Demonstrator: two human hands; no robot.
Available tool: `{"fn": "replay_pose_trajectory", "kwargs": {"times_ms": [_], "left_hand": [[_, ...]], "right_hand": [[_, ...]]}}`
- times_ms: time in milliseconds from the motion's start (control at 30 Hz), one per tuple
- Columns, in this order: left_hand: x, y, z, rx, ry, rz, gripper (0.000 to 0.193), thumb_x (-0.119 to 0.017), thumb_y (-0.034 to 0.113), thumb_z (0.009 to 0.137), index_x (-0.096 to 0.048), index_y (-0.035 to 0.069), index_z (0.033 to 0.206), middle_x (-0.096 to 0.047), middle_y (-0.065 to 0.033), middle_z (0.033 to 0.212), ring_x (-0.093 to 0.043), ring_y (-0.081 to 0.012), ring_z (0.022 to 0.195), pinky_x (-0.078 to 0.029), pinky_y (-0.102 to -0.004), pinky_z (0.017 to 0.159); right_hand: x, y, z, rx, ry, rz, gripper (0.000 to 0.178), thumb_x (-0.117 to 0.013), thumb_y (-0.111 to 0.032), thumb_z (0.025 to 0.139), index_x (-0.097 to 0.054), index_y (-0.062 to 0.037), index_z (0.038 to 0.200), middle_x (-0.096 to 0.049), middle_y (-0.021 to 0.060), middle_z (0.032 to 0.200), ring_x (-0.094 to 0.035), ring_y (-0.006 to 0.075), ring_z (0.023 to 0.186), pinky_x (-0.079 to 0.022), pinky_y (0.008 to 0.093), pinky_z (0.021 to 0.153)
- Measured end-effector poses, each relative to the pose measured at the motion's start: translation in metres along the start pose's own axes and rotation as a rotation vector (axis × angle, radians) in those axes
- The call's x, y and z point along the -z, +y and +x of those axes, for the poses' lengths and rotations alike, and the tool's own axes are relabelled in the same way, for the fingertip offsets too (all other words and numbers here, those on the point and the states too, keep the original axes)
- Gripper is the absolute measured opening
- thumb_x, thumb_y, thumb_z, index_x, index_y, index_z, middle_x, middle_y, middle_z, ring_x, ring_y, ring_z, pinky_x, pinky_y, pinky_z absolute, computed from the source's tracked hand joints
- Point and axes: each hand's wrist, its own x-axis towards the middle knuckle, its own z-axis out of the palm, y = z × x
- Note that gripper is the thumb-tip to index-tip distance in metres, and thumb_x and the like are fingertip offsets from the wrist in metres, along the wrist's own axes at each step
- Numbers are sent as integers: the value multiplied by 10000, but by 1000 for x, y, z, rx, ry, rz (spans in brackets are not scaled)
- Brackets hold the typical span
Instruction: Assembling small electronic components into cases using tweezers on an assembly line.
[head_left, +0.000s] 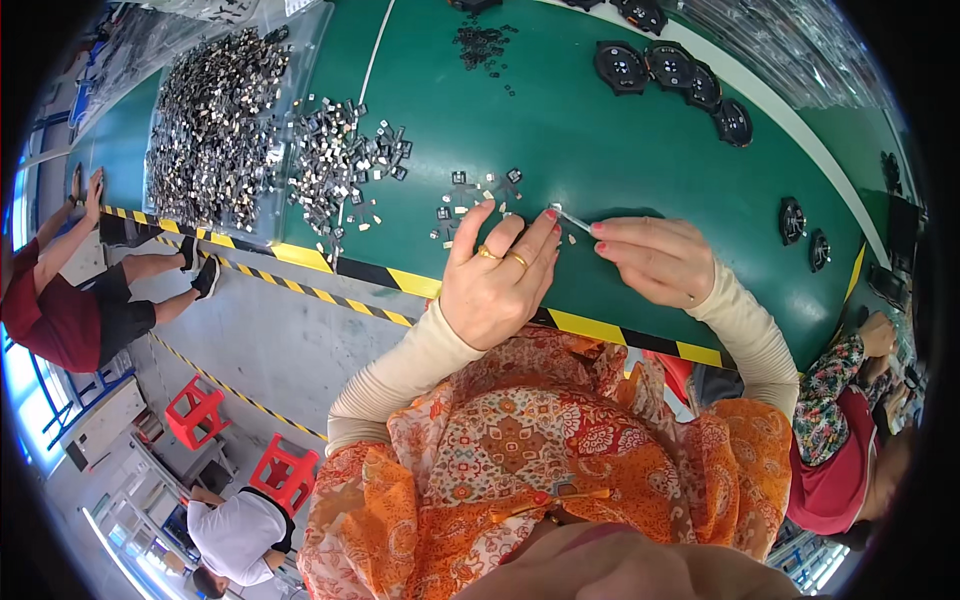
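My left hand (500,285) rests over the green table, two rings on its fingers. Its thumb and forefinger come close together at a tiny whitish piece (556,207), whose kind I cannot make out; the other fingers are bent. From the right, my right hand (660,262) grips a slim silver tool (575,219) between thumb and fingers. The tool's tip meets the left fingertips. Several small black square parts (459,178) with pale bits lie just beyond and beside my left hand.
A clear tray (310,75) heaped with small black and pale parts stands left, with a loose pile (345,160) beside it. Tiny black pieces (482,45) and round black watch-like parts (622,66) lie farther back. Yellow-black tape (410,283) edges the table. Other people (62,310) are nearby.
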Motion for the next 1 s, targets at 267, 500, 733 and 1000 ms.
{"fn": "replay_pose_trajectory", "kwargs": {"times_ms": [267, 500, 733, 1000], "left_hand": [[5, -7, 5, 46, -3, -127, 232, -737, 81, 734, -736, 28, 960, -688, -43, 1128, -572, -195, 978, -385, -455, 1036], [3, -5, 2, -5, -4, -38, 235, -739, 85, 734, -738, 36, 963, -691, -43, 1127, -579, -196, 961, -398, -453, 1026], [2, -9, 2, 7, -7, -92, 243, -745, 74, 725, -735, 36, 965, -678, -57, 1144, -578, -203, 971, -402, -455, 1022], [13, -9, 12, 179, 49, -96, 355, -723, 98, 755, -662, 57, 1102, -515, -129, 1326, -496, -309, 1166, -352, -527, 1042]], "right_hand": [[-3, 1, 0, 1, 32, 24, 305, -646, 95, 745, -678, 21, 1039, -686, 191, 1106, -711, 312, 901, -581, 343, 686], [-1, 0, 0, -61, 57, 73, 296, -641, 101, 743, -676, 16, 1024, -692, 188, 1096, -717, 302, 855, -580, 339, 662], [-1, 1, 0, -100, 54, 108, 283, -607, 113, 769, -674, 16, 1026, -688, 188, 1106, -717, 292, 878, -586, 340, 693], [-8, 26, 44, -349, 339, 286, 233, -544, 99, 929, -634, 90, 1143, -614, 210, 1220, -650, 282, 1087, -541, 356, 959]]}}
